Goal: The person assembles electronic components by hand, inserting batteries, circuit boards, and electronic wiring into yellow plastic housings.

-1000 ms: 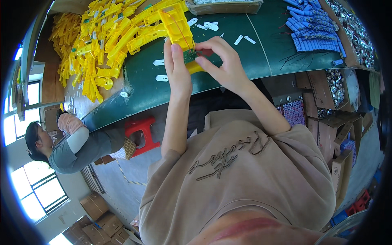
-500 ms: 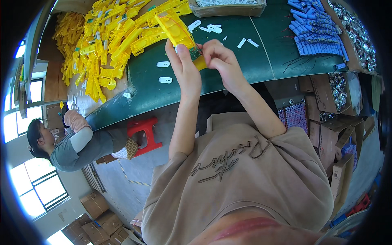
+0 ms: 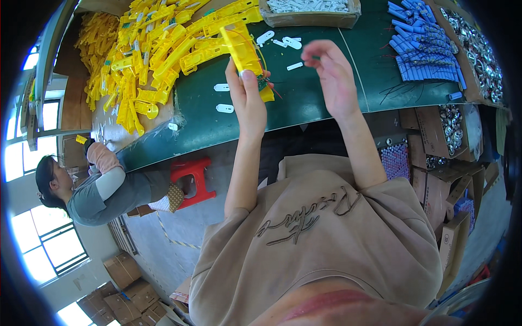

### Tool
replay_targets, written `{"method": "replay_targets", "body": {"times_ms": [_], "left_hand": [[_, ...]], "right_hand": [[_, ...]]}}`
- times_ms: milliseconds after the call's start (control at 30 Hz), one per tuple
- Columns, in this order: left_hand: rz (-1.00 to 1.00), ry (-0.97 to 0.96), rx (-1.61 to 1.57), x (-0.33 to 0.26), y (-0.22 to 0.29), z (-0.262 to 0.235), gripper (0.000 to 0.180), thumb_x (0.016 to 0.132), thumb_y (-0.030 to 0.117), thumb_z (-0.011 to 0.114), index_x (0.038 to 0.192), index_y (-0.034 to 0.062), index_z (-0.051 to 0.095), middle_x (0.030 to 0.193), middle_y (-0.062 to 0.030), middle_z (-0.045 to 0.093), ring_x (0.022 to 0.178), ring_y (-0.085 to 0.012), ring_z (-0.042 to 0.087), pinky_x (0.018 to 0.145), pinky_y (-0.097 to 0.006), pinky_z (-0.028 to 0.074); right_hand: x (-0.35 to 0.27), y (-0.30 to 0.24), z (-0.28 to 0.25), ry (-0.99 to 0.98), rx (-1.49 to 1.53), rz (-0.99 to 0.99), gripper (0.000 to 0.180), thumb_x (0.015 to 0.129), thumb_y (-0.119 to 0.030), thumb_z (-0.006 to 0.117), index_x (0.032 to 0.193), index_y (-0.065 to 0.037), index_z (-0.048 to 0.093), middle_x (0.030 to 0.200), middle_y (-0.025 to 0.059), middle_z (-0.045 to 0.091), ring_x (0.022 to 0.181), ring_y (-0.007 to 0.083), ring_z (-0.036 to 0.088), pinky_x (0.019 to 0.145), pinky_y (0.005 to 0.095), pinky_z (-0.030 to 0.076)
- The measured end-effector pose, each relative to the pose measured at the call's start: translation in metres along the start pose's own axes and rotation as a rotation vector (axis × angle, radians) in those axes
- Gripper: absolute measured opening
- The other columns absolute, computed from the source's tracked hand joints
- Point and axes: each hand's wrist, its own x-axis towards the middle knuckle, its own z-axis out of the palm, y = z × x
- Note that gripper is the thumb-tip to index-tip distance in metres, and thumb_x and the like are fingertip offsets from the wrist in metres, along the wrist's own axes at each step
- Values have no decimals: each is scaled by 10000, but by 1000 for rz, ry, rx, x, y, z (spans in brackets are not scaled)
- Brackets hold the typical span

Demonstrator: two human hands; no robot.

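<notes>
My left hand [image 3: 249,103] is closed around a yellow plastic housing [image 3: 239,51] and holds it tilted above the green table. A small green circuit board [image 3: 262,83] with thin red wires sits at the lower part of the housing, partly hidden by my fingers. To the right, my right hand [image 3: 337,84] is raised off the housing. Its fingers are loosely bent and apart, and nothing shows in them. Close to its fingertips a narrow white strip [image 3: 294,66] lies on the table, with a white oval plate [image 3: 292,43] beyond it.
Yellow housings [image 3: 157,60] are heaped at the left. A carton of white parts [image 3: 310,19] stands at the back. Blue cylinders with wires [image 3: 424,54] and a carton of shiny metal parts [image 3: 478,60] are at the right. A co-worker [image 3: 87,190] sits beyond a red stool [image 3: 194,182].
My right hand has let go of the housing's lower end and moved right and up, its fingers spreading. My left hand keeps its hold, with the housing slightly more to the right and lower.
</notes>
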Motion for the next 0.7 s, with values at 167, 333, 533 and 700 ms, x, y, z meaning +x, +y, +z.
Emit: {"method": "replay_targets", "body": {"times_ms": [167, 333, 533, 700], "left_hand": [[172, -45, 243, -15, 1, 10, 436, 981, 230, 391, 1361, 33, 306, 1081, -96, 547, 809, -122, 548, 677, -255, 464], [92, -49, 219, -17, -4, 7, 461, 964, 228, 426, 1363, 27, 312, 965, -89, 596, 721, -112, 539, 651, -249, 453], [91, -24, 223, -14, -2, 10, 435, 976, 219, 409, 1358, 32, 316, 1092, -91, 552, 824, -118, 539, 713, -246, 450], [97, 23, 59, -1, -5, 9, 403, 998, 237, 353, 1347, 37, 320, 1155, -87, 500, 965, -136, 501, 833, -271, 419]], "right_hand": [[9, 10, 13, -105, -744, -86, 239, 817, -214, 659, 970, -35, 621, 828, 40, 614, 794, 120, 547, 749, 279, 430], [9, 15, 21, -31, -187, 84, 178, 839, -189, 640, 899, -25, 607, 761, 18, 604, 692, 101, 528, 682, 243, 426], [6, 32, 28, 13, -276, 20, 150, 857, -162, 619, 843, -19, 574, 733, 22, 577, 665, 99, 525, 624, 236, 423], [-2, 36, 38, 8, -681, -192, 105, 827, -104, 612, 808, -32, 538, 734, 64, 556, 663, 187, 539, 615, 310, 415]]}}
